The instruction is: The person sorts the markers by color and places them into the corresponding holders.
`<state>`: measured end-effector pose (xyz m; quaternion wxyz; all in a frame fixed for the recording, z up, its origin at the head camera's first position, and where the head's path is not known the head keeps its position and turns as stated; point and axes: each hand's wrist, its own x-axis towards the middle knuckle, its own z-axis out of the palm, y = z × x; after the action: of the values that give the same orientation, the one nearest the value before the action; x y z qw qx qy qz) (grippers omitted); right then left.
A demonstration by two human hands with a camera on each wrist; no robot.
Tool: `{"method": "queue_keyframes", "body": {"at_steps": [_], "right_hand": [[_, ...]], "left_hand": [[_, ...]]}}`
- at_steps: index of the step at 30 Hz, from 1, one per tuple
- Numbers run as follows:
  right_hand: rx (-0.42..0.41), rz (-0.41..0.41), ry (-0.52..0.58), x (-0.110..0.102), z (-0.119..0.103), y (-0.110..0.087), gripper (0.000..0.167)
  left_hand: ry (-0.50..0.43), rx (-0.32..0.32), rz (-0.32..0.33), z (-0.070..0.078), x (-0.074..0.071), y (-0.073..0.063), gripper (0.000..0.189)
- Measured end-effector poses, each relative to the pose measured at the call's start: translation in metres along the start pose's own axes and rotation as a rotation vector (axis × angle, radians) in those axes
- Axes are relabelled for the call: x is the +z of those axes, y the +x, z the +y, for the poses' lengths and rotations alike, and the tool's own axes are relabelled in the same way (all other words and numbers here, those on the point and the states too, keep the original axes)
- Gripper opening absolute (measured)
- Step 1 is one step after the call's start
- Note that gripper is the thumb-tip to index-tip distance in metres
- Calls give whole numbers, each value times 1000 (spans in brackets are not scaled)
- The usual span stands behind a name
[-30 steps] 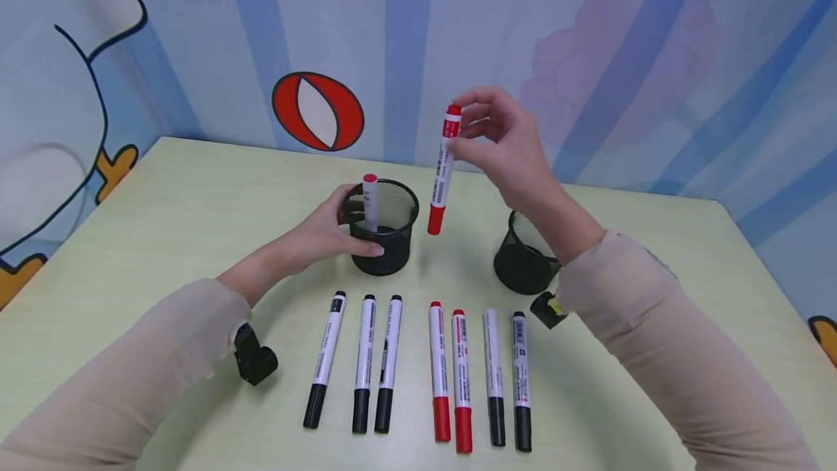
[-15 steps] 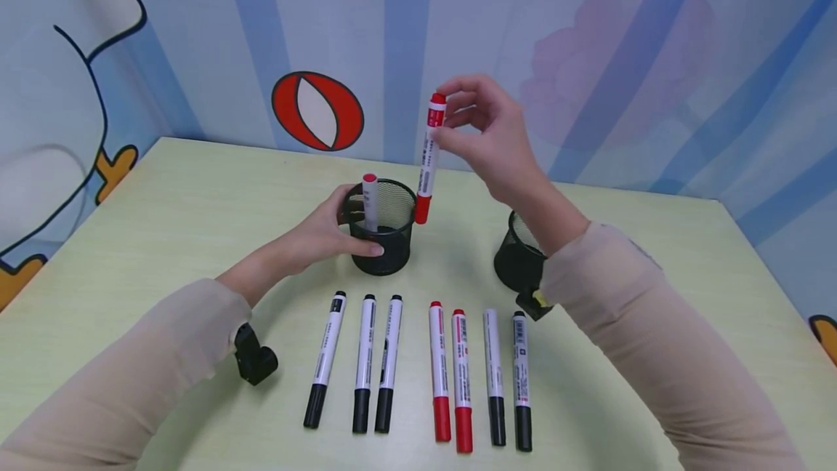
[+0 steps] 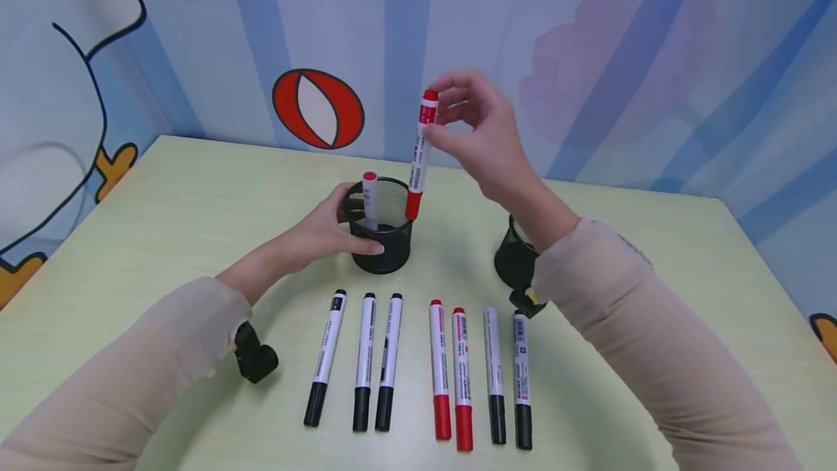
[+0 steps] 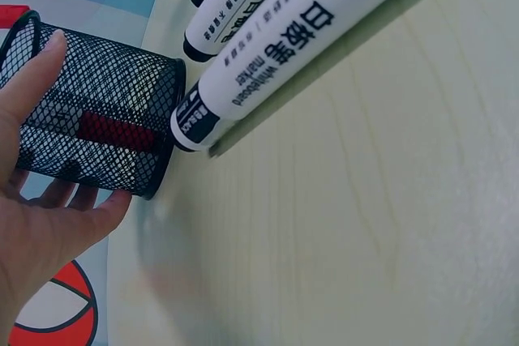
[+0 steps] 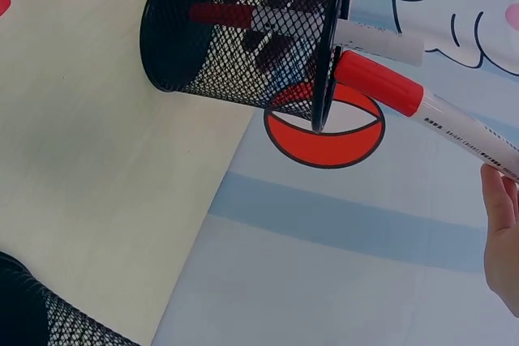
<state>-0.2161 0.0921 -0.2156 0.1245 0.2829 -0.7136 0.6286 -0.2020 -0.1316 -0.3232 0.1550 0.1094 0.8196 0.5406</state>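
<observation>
Beige sleeve (image 3: 588, 271) fabric partly hid a mesh cup (image 3: 513, 260); the left hand (image 3: 322, 235) curled round a second cup (image 3: 387, 251) as the right hand (image 3: 480, 133) pinched a red marker (image 3: 419, 155) at its rim.

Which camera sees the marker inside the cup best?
Right wrist: the marker shows nearly end to end, red cap through the mesh cup, white end poking out. The head view shows its top, lower part hidden; the left wrist view mainly its red cap through mesh.
</observation>
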Motion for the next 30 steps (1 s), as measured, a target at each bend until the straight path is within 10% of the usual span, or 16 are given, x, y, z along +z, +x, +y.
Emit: {"method": "queue_keyframes", "body": {"at_steps": [30], "right_hand": [[-51,-128,-133,26,53,-48,27]], "left_hand": [[-34,12,-1,-2,6,2,91]]}}
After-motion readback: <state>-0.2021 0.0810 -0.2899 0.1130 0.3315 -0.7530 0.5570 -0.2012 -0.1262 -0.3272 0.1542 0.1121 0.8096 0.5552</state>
